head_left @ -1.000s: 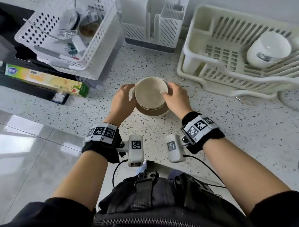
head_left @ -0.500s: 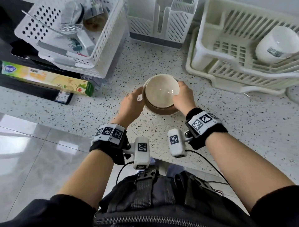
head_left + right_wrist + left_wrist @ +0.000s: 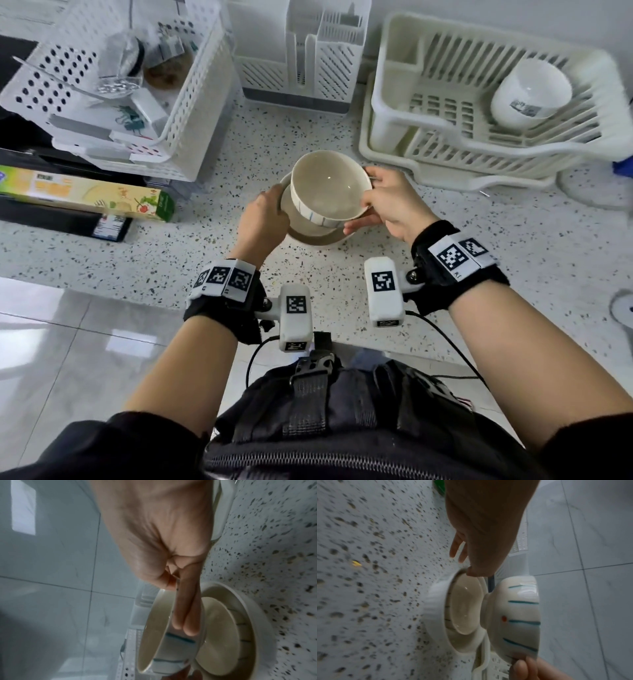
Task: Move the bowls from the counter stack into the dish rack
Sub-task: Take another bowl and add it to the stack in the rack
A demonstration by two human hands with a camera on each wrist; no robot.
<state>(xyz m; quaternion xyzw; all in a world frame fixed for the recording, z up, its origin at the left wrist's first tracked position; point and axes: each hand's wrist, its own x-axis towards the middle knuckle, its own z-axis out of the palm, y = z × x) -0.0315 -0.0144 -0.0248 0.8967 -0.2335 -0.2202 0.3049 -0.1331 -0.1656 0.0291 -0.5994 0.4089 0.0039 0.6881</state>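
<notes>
My right hand [image 3: 387, 202] pinches the rim of a cream bowl with blue stripes [image 3: 329, 185], thumb inside and fingers outside [image 3: 188, 622]. That bowl hangs tilted just above the bowl stack [image 3: 311, 236] on the speckled counter, and a gap shows between them in the left wrist view. My left hand [image 3: 265, 219] grips the left rim of the stack, thumb on its edge [image 3: 476, 572]. The cream dish rack [image 3: 445, 154] stands at the back right, apart from both hands, with a white bowl [image 3: 531, 92] lying in its far right end.
A white perforated basket [image 3: 191, 113] full of small items stands at the back left. A white cutlery holder [image 3: 301, 65] is behind the stack. A green and yellow box [image 3: 85, 195] lies to the left. The counter's front edge runs just below my wrists.
My right hand has lifted the top striped bowl out of the stack and tilted it. My left hand has stayed on the stack's left rim.
</notes>
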